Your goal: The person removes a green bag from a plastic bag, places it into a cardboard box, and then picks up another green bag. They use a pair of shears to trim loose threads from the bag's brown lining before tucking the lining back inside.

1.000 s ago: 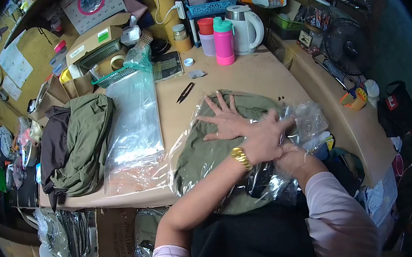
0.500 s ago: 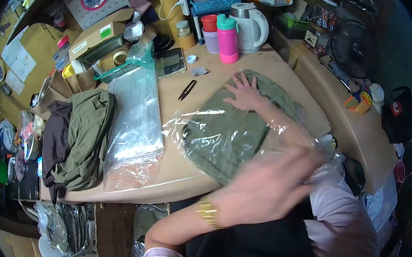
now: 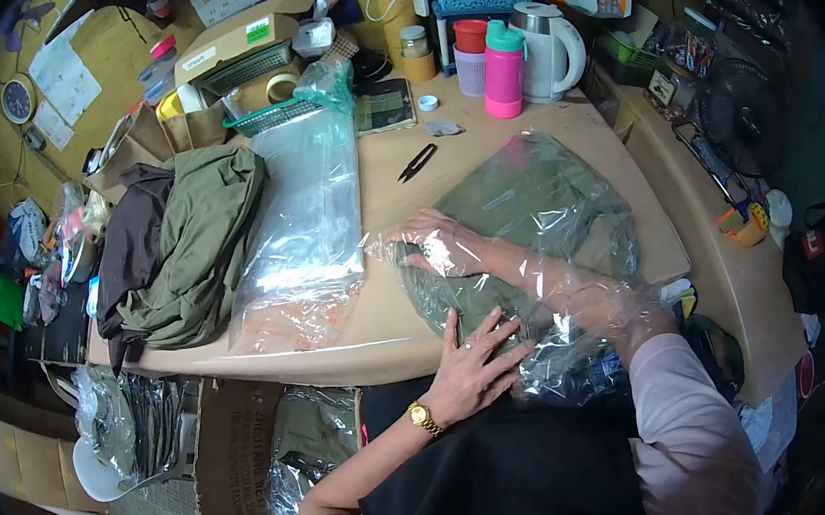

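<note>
A folded olive-green garment (image 3: 525, 180) lies inside a clear plastic bag (image 3: 610, 227) on the table. My right hand (image 3: 441, 242) is inside the bag, its forearm reaching in through the crumpled plastic on the right. Its fingers bend round the garment's left corner, partly blurred by glare on the film. My left hand (image 3: 479, 359), with a gold watch at the wrist, rests flat on the bag's near side at the table edge. Its fingers are spread and it holds nothing.
Loose olive and dark garments (image 3: 195, 245) lie at the left beside a stack of clear bags (image 3: 312, 208). Thread snips (image 3: 418, 162) lie beyond the bagged garment. A pink bottle (image 3: 504, 77) and a kettle (image 3: 547, 52) stand at the back. A cardboard box (image 3: 234, 467) is below the table.
My right hand has slid from the garment's far edge to its left corner. My left hand, blurred in the air before, now lies on the bag. The view has shifted slightly.
</note>
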`<control>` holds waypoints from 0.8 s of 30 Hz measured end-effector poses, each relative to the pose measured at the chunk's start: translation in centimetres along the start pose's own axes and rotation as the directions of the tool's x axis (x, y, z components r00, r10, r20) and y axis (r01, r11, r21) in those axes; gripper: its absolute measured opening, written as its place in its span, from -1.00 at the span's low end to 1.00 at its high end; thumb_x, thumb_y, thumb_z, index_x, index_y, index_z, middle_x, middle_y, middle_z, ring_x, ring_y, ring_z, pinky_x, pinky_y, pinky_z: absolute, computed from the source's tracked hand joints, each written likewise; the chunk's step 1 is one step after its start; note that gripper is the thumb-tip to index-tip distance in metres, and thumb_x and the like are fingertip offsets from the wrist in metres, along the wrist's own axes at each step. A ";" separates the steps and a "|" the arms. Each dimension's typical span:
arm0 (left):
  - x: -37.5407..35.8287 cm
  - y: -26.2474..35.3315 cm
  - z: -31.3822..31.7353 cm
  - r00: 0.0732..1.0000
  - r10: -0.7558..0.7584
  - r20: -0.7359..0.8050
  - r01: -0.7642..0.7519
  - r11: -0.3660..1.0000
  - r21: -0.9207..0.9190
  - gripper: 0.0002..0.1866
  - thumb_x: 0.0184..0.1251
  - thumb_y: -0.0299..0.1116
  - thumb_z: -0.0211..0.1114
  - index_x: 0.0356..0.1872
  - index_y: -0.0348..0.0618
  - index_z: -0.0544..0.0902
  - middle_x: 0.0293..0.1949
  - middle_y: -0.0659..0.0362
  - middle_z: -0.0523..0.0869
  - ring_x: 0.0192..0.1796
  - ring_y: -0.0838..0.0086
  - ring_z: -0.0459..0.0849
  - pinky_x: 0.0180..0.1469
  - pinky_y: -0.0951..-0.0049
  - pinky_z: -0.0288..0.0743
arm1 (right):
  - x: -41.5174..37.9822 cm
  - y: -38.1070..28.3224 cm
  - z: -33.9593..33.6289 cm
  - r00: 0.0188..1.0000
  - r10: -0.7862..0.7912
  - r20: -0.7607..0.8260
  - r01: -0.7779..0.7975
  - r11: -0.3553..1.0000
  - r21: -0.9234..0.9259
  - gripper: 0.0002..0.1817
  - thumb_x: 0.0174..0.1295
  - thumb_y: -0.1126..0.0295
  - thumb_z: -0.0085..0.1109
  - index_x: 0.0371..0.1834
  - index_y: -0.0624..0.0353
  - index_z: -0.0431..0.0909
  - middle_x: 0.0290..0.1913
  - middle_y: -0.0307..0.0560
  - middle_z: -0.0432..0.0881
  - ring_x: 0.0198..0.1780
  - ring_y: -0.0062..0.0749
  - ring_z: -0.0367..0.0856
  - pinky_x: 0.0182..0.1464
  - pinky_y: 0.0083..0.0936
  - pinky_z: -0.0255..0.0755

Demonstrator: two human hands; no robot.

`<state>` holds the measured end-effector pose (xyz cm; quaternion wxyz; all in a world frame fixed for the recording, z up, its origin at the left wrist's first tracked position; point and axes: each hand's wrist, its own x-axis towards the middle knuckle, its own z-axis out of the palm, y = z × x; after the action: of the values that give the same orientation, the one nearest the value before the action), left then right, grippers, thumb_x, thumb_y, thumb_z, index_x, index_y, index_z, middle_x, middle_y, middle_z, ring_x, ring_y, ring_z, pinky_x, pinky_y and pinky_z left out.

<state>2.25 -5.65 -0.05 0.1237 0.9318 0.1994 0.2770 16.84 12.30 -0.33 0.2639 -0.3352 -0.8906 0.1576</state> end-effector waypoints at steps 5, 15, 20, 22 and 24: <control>-2.2 1.1 1.1 0.974 -0.090 -0.206 0.098 0.995 0.031 -0.37 -0.01 -0.29 0.48 0.22 0.21 0.63 0.20 0.28 0.55 0.23 0.33 0.52 0.36 -0.39 -0.06 | 2.8 -0.6 -0.9 0.980 0.030 0.197 -0.038 0.999 0.038 -0.45 -0.03 0.12 0.49 0.09 -0.06 0.65 0.19 0.01 0.58 0.30 0.01 0.43 0.35 0.06 0.18; -2.0 2.5 -0.9 0.978 -0.124 -0.166 0.066 0.945 -0.320 -0.62 0.04 -0.58 0.42 -0.04 -0.08 0.73 -0.10 0.17 0.65 -0.21 0.34 0.72 -0.22 0.36 0.66 | 2.6 -4.5 -2.9 0.921 0.236 0.309 -0.047 0.856 -0.516 -0.53 -0.08 0.07 0.51 -0.09 -0.03 0.70 0.07 -0.14 0.59 0.29 0.03 0.43 0.24 0.20 0.23; -0.6 3.4 -1.7 0.968 -0.138 -0.208 0.023 0.879 -0.476 -0.72 0.19 -0.61 0.38 -0.06 -0.15 0.72 -0.20 0.17 0.63 -0.24 0.32 0.71 -0.22 0.35 0.64 | 3.4 -3.5 -2.4 0.927 0.365 0.083 -0.345 0.919 -0.193 -0.65 0.06 0.17 0.46 -0.15 0.10 0.70 -0.18 -0.01 0.66 -0.02 0.01 0.64 0.05 -0.01 0.45; 0.2 3.8 -2.0 0.966 -0.144 -0.215 0.013 0.857 -0.514 -0.76 0.19 -0.62 0.39 -0.11 -0.19 0.73 -0.23 0.13 0.64 -0.23 0.33 0.71 -0.20 0.38 0.63 | 4.4 -1.7 -2.3 0.889 0.081 -0.451 -0.065 0.997 0.051 -0.69 0.12 0.25 0.46 -0.21 0.21 0.62 -0.40 0.06 0.63 -0.34 -0.07 0.65 -0.21 -0.28 0.50; 0.9 3.6 -1.5 0.967 -0.134 -0.218 -0.007 0.837 -0.547 -0.76 0.19 -0.63 0.39 -0.11 -0.21 0.73 -0.25 0.12 0.63 -0.24 0.32 0.70 -0.21 0.39 0.61 | 5.0 -0.3 -2.3 0.827 0.225 -0.515 -0.186 0.974 0.127 -0.69 0.12 0.25 0.47 -0.24 0.21 0.61 -0.41 0.04 0.63 -0.37 -0.13 0.61 -0.24 -0.31 0.48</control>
<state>3.17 -8.28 2.77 0.3660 0.8093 0.1574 0.4316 14.80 15.74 3.46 0.4908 -0.4495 -0.7368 0.1188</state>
